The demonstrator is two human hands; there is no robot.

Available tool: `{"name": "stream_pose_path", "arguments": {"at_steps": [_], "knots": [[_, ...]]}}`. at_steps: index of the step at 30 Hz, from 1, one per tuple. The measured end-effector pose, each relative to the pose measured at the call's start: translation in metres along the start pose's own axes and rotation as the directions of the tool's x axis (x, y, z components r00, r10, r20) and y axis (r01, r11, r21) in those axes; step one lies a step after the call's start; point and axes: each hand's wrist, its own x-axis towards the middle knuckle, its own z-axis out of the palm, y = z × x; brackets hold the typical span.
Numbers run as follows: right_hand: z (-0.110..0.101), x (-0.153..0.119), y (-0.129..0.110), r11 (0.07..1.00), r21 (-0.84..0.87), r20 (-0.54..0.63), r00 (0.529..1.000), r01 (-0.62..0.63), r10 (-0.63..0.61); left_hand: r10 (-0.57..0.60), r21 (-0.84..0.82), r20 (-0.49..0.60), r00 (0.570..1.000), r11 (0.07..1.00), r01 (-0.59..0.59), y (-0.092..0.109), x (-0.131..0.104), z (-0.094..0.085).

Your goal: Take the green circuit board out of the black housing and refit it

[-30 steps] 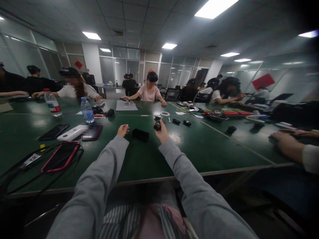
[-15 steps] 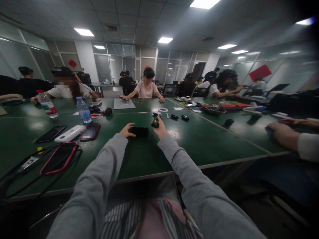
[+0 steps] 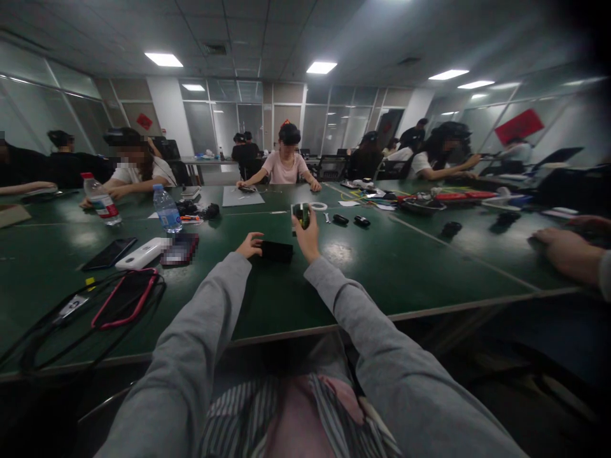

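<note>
A black box-like object [image 3: 277, 252] rests on the green table [image 3: 286, 299] in front of me. At its left end is my left hand [image 3: 250, 245], with thumb and fingers curved and apart, touching or nearly touching it. My right hand [image 3: 307, 235] is raised just to the right of the box and grips a small dark device [image 3: 301, 215] with a pale edge. The device stands upright between thumb and fingers; its details are too small to make out. Beyond the right hand lie a white ring [image 3: 318, 207], a small wrench [image 3: 327, 218] and two small black objects [image 3: 340, 219].
On the left are two bottles [image 3: 167, 210], phones [image 3: 109, 254], a white device [image 3: 142, 253], and a pink-framed phone [image 3: 125, 299] with black cables. Cables and tools [image 3: 420, 200] lie at the back right. Another person's hand [image 3: 570, 251] is at the right edge.
My right hand has turned and lifted the small device more upright. The camera view has shifted slightly, moving the table items a little to the right.
</note>
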Motion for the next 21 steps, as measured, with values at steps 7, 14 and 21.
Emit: {"name": "stream_pose_path", "arguments": {"at_steps": [7,14,21], "knots": [[0.014,-0.022,0.002,0.933,-0.242,0.401,0.903,0.267,-0.154,0.046,-0.005,-0.238,0.97,0.999,-0.048,-0.008,0.001,-0.007],[-0.003,-0.011,0.025,0.825,-0.401,0.612,0.787,0.399,-0.083,0.014,0.009,-0.353,0.936,1.0,-0.011,-0.01,0.0,-0.023],[-0.039,0.005,0.029,0.616,-0.492,0.746,0.663,0.616,-0.067,-0.005,0.028,-0.345,0.939,0.999,0.015,-0.01,-0.001,-0.022]]}}
